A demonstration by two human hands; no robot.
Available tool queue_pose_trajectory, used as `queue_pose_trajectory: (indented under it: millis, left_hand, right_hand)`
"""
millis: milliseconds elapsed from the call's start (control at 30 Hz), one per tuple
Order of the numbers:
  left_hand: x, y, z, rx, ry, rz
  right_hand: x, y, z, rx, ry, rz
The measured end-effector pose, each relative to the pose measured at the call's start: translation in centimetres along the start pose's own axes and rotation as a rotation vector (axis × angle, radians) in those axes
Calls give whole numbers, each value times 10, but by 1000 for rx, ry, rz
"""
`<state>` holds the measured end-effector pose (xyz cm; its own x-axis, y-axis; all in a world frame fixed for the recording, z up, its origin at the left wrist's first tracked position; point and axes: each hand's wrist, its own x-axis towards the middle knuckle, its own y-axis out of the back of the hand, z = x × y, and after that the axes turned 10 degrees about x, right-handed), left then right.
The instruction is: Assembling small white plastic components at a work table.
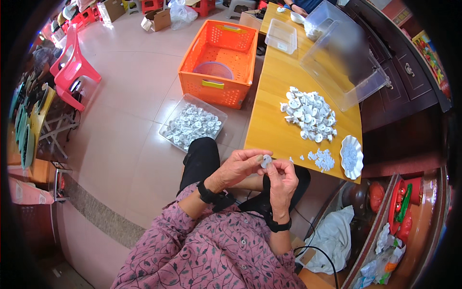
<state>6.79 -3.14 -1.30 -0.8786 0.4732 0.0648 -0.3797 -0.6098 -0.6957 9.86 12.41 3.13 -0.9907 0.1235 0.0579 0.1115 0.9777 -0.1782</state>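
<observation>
Between my two hands, over my lap by the table's near corner, is a small round white plastic part (265, 162). My left hand (237, 168) pinches it from the left, and my right hand (281, 182) grips it from the right with thumb and fingers. On the wooden table (274, 118) lies a heap of similar white plastic parts (310, 114). Closer to me is a small scatter of pale blue pieces (323, 159). More of these pieces fill a white fluted dish (358, 171) at the right corner.
A clear tub of white parts (163, 130) sits on the floor by my left knee. Behind it stands an orange crate (240, 94) with a round basket inside. Clear plastic boxes (284, 41) are on the table's far end, near another person's hand (298, 9). Dark drawers (404, 72) border the right.
</observation>
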Motion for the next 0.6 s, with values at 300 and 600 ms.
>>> queue_pose_trajectory:
  millis: [300,600]
  left_hand:
    - [6,24,23,80,35,254]
    - [10,103,34,64,-39,583]
  right_hand:
    - [-10,8,9,-204,56,12]
    - [-29,36,24,-271,-9,87]
